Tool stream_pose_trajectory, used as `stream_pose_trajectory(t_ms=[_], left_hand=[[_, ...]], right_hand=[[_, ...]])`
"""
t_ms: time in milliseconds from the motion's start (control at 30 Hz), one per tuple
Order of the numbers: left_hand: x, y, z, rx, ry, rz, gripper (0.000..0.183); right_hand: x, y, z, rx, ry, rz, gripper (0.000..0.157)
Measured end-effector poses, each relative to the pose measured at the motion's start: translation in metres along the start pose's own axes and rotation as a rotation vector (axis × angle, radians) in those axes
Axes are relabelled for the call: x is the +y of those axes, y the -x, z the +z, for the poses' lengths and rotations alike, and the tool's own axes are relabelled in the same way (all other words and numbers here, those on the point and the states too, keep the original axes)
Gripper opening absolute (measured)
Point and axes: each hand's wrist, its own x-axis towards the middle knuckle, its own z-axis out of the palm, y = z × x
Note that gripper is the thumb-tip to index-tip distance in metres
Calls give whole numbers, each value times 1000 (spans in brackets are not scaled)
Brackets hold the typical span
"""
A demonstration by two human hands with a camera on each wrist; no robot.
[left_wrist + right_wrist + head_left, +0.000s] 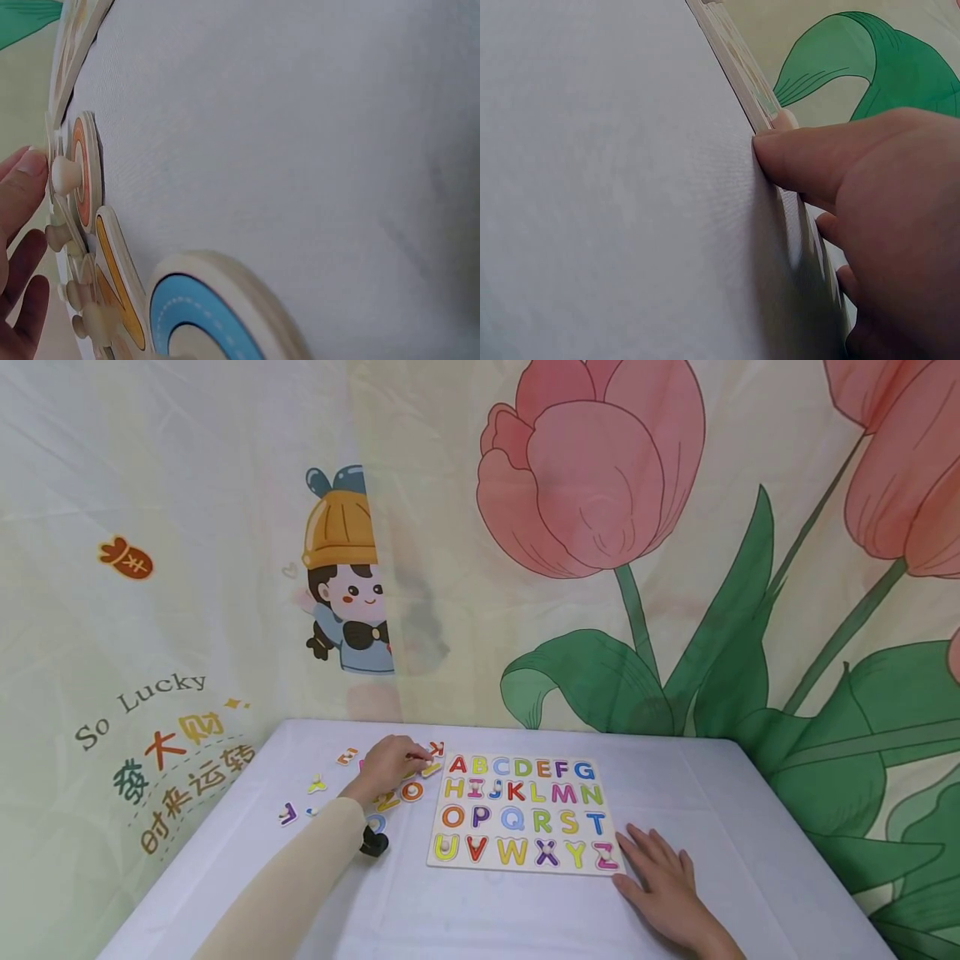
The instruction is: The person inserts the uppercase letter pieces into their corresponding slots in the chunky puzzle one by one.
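Observation:
My left hand (392, 766) reaches over a cluster of loose wooden puzzle pieces left of the alphabet board (525, 872). Its thumb and forefinger pinch a yellow puzzle piece (431, 770) close to the board's upper left edge; which character it is stays unclear. A red K piece (436, 748) lies just beyond the fingertips. Below them are an orange ring-shaped piece (84, 176) with a knob and a blue round one (201, 304). My right hand (663, 881) rests at the board's lower right corner, fingers extended along the side and thumb (795, 161) against the edge.
Farther left lie a purple F piece (287, 814), a yellow Y piece (317, 783) and an orange piece (347, 757). A white cloth covers the table (697, 793). Behind it hangs a printed curtain (442, 527) with tulips. A black device (374, 842) sits at the left wrist.

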Motion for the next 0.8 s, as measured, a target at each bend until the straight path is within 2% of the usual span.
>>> stream_pose_trajectory(t_ms=[133,333,533,800], left_hand=[[5,5,-2,18,3,25,9],[15,15,-1,31,38,1,6],[25,20,4,23,29,17,7],[42,27,14,31,85,8,5]], right_hand=[[0,1,0,5,1,-11,75],[0,1,1,6,1,-10,75],[0,1,1,4,-7,-8,73],[1,2,0,15,-1,-26,73]])
